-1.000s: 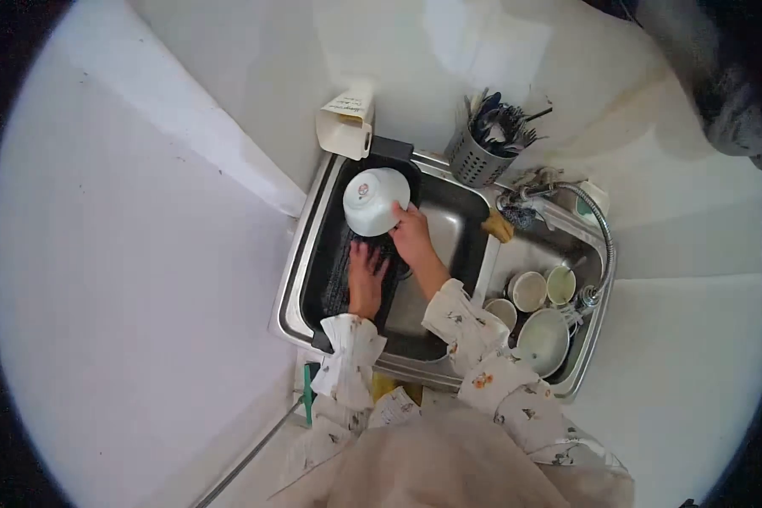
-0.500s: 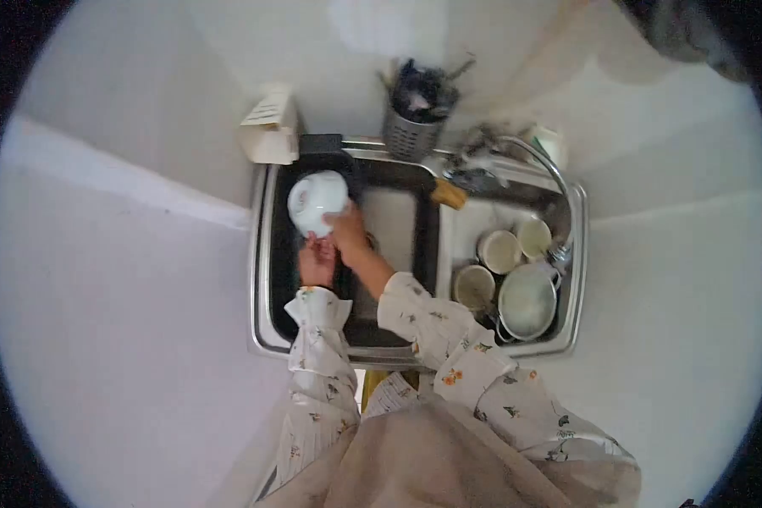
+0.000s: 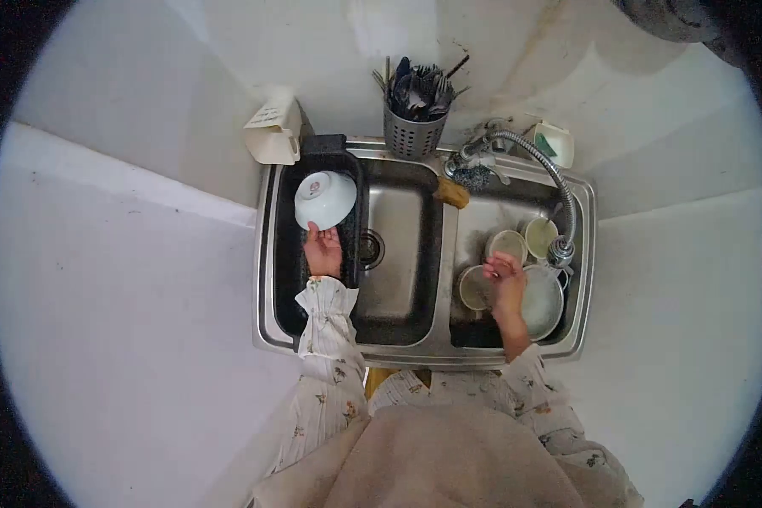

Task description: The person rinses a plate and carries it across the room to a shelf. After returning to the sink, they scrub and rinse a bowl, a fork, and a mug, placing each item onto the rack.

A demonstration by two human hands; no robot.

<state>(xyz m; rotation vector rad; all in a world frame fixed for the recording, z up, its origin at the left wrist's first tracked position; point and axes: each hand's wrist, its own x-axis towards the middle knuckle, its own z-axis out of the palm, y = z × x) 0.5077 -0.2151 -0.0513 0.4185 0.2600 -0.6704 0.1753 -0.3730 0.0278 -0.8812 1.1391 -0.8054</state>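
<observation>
A white bowl (image 3: 327,203), tipped with its base facing up, is in the black dish rack (image 3: 292,292) on the left of the sink. My left hand (image 3: 323,251) grips its near rim. Over the right basin my right hand (image 3: 506,279) hangs with fingers loosely bent and apart, holding nothing. Below and around it are a pale cup (image 3: 476,289), another cup (image 3: 506,245), a third cup (image 3: 540,238) with a utensil in it, and a white pot (image 3: 543,306) with handles, partly hidden by my hand.
A perforated cutlery holder (image 3: 414,135) full of forks and spoons stands behind the sink. The flexible faucet (image 3: 560,182) arches over the right basin. A yellow-brown sponge (image 3: 452,193) lies on the divider, and a cream pitcher (image 3: 273,135) stands at back left.
My right hand has let go of the bowl and moved right, over the cups in the right basin. The bowl has shifted slightly, with my left hand still at its rim.
</observation>
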